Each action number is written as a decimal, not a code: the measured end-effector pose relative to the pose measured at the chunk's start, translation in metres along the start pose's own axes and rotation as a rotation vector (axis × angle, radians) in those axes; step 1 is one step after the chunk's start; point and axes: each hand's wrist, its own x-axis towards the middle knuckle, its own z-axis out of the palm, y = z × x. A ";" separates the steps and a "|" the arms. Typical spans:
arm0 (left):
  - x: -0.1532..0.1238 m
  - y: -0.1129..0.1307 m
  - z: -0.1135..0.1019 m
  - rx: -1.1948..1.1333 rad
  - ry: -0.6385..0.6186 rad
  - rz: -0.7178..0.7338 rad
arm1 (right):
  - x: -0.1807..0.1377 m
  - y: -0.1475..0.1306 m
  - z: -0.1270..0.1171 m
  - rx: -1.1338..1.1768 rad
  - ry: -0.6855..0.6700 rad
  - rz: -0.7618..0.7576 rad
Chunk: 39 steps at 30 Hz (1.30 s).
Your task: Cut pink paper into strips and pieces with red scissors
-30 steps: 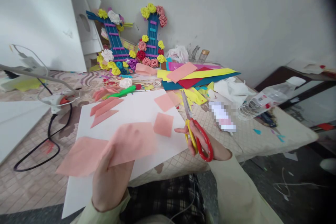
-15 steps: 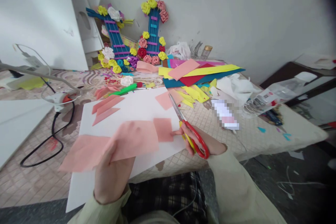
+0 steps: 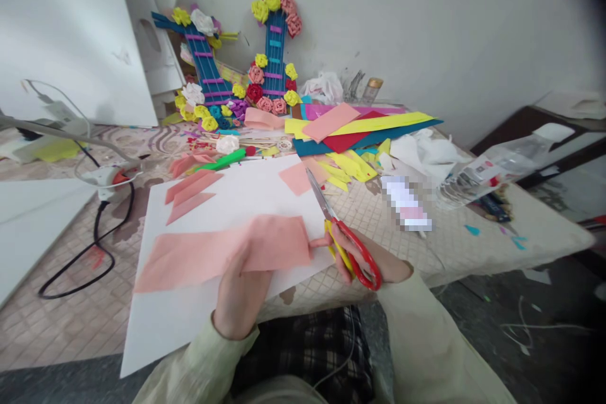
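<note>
Our left hand (image 3: 243,293) is clamped on a long pink strip (image 3: 184,259), stretched across the lower centre of the frame above a white sheet (image 3: 250,192). Right of centre, apart from it, our right hand (image 3: 355,255) grips scissors (image 3: 369,262); we cannot tell whether its extended finger touches the strip's end.

A hand could pass over the white sheet (image 3: 246,192) between the pink strips (image 3: 192,192) and the scissors (image 3: 326,206). Piled coloured paper (image 3: 369,128) blocks the far side, a bottle (image 3: 492,167) the far right.
</note>
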 end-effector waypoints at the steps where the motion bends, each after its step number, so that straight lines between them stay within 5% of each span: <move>1: 0.000 -0.002 -0.001 0.012 -0.017 -0.001 | -0.001 -0.001 0.001 0.007 0.012 -0.008; 8: 0.000 -0.005 0.003 0.096 -0.075 -0.017 | -0.003 -0.003 0.008 0.142 0.103 0.000; 14: 0.006 -0.009 0.001 0.175 -0.044 0.142 | -0.006 0.000 0.007 0.186 0.181 -0.043; 27: 0.003 -0.012 0.002 0.213 0.046 0.124 | -0.015 -0.002 -0.003 0.351 0.164 -0.070; 39: 0.002 -0.014 0.001 0.233 -0.021 0.105 | -0.014 -0.001 -0.003 0.389 0.155 -0.082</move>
